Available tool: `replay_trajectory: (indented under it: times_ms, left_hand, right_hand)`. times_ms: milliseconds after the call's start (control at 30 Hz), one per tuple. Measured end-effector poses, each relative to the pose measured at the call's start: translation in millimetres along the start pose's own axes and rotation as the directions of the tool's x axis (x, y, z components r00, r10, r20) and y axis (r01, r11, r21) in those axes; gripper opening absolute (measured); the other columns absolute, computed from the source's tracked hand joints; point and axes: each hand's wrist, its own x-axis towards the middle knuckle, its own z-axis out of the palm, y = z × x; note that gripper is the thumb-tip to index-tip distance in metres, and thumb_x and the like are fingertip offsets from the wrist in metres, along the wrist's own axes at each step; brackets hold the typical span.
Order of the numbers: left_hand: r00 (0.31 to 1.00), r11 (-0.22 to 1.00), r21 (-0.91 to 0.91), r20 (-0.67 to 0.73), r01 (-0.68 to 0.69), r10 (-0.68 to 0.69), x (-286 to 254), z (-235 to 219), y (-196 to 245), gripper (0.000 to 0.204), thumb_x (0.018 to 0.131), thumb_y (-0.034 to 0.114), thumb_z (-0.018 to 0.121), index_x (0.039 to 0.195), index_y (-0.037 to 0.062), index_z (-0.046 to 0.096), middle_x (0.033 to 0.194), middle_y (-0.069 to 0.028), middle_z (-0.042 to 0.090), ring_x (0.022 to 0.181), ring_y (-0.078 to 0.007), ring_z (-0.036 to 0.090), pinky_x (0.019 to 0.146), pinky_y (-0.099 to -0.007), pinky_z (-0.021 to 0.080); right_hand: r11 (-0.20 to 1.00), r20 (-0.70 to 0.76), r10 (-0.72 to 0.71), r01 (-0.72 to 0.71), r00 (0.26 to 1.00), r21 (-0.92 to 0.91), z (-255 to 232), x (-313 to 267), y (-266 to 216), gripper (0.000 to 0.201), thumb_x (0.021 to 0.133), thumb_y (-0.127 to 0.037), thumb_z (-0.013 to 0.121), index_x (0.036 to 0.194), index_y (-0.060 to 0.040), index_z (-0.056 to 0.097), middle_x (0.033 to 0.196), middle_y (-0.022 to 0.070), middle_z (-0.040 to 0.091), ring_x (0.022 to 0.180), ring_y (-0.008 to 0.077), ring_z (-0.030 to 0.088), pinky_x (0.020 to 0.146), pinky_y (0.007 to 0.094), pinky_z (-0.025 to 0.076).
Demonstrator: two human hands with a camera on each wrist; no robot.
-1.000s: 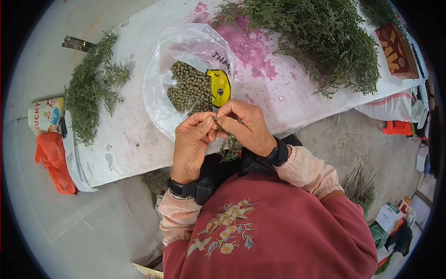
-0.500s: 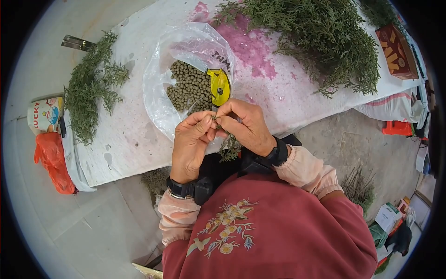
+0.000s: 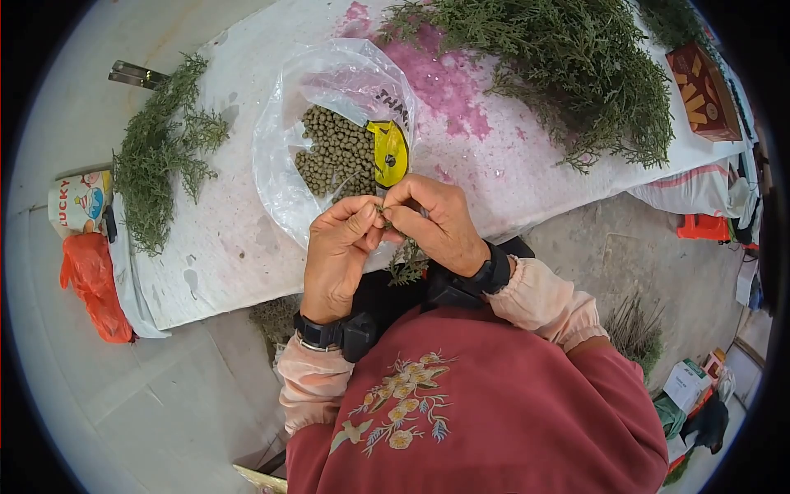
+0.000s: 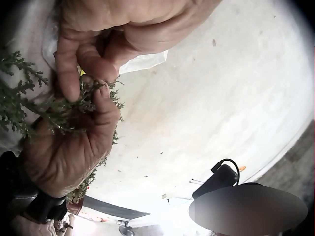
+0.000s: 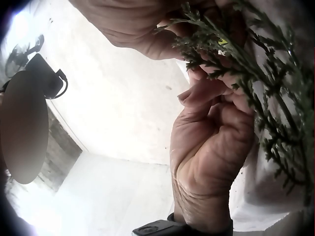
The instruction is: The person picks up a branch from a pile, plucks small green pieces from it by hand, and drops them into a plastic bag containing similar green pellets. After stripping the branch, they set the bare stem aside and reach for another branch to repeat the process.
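Both hands meet at the table's front edge, just below a clear plastic bag [image 3: 276, 165] of round brown-green pellets [image 3: 339, 152]. The left hand [image 3: 336, 263] pinches part of a small green sprig [image 3: 406, 265] between thumb and fingers. Touching it, the right hand [image 3: 440, 226] grips the same sprig with curled fingers, its leafy end hanging below the palm. In the right wrist view the sprig's leaves [image 5: 275, 98] spread beside the hands. Fingers hide the exact spot where they meet.
A large heap of green branches [image 3: 568, 66] lies at the back right, beside a red box [image 3: 704, 90]. More branches [image 3: 156, 165] lie at the left edge, near a red plastic bag [image 3: 95, 284]. A yellow label [image 3: 390, 154] shows at the clear bag's right side.
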Motion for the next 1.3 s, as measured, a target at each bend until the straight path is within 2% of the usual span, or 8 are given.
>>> replay_trajectory:
  times_ms: [267, 667, 767, 900, 1167, 1300]
  left_hand:
    - [1.0, 1.0, 0.009, 0.023, -0.011, 0.011, -0.7, 0.1, 0.2, 0.012, 0.087, 0.006, 0.055, 0.092, -0.0036, 0.061, 0.076, -0.0064, 0.059, 0.058, -0.0101, 0.05, 0.067, -0.0346, 0.054]
    - [1.0, 1.0, 0.001, 0.002, -0.024, 0.024, -2.6, 5.2, 1.9, 0.013, 0.087, 0.006, 0.056, 0.094, -0.0036, 0.061, 0.079, -0.0077, 0.06, 0.06, -0.0105, 0.051, 0.067, -0.0334, 0.054]
    - [0.999, 0.999, -0.019, -0.024, -0.026, 0.025, -3.6, 9.0, 3.6, 0.013, 0.086, 0.005, 0.056, 0.094, -0.0036, 0.061, 0.079, -0.0079, 0.06, 0.06, -0.0109, 0.052, 0.067, -0.0334, 0.054]
    - [0.999, 0.999, 0.038, -0.004, -0.032, 0.033, -3.8, 3.0, 2.7, 0.013, 0.086, 0.006, 0.056, 0.095, -0.0034, 0.061, 0.077, -0.0075, 0.059, 0.063, -0.0128, 0.052, 0.064, -0.0329, 0.051]
    - [1.0, 0.999, 0.035, -0.009, -0.029, 0.029, -3.2, -1.2, 0.7, 0.011, 0.086, 0.005, 0.057, 0.092, -0.0032, 0.061, 0.077, -0.0077, 0.059, 0.063, -0.0147, 0.052, 0.064, -0.0337, 0.05]
    - [1.0, 0.999, 0.041, -0.001, -0.023, 0.023, -2.9, -0.8, 1.1, 0.01, 0.086, 0.005, 0.057, 0.09, -0.0026, 0.061, 0.076, -0.0072, 0.059, 0.062, -0.0135, 0.051, 0.064, -0.0332, 0.05]
  right_hand:
    - [0.999, 0.0, 0.029, -0.029, 1.0, 0.032, 0.3, -0.3, -1.7, 0.004, 0.082, -0.002, 0.056, 0.081, 0.0011, 0.057, 0.07, 0.0013, 0.058, 0.061, 0.0036, 0.051, 0.052, 0.0191, 0.041]
    - [1.0, -0.037, -0.017, 0.016, 0.999, -0.019, 2.3, -0.9, 2.5, 0.004, 0.082, -0.002, 0.056, 0.081, 0.0008, 0.057, 0.069, 0.0008, 0.057, 0.06, 0.0034, 0.05, 0.051, 0.0187, 0.04]
    - [1.0, -0.019, 0.03, -0.03, 0.999, 0.0, 0.2, -0.3, 0.2, 0.004, 0.083, -0.003, 0.056, 0.082, 0.0008, 0.057, 0.07, 0.0006, 0.057, 0.062, 0.0035, 0.051, 0.053, 0.0191, 0.041]
    - [0.998, 0.008, -0.046, 0.046, 0.999, -0.053, -4.2, -1.0, 3.3, 0.004, 0.083, -0.003, 0.056, 0.083, 0.0005, 0.057, 0.071, 0.0004, 0.058, 0.064, 0.0038, 0.052, 0.055, 0.0194, 0.041]
    - [1.0, 0.04, 0.022, -0.021, 0.999, -0.007, -5.6, -0.9, -6.7, 0.004, 0.084, -0.004, 0.056, 0.084, -0.0003, 0.057, 0.072, -0.0004, 0.057, 0.064, 0.0033, 0.049, 0.056, 0.0192, 0.04]
    - [1.0, 0.046, -0.011, 0.012, 0.999, -0.008, -5.7, -0.5, -1.7, 0.004, 0.083, -0.004, 0.056, 0.084, -0.0007, 0.057, 0.071, -0.0009, 0.056, 0.063, 0.0027, 0.047, 0.055, 0.0187, 0.039]
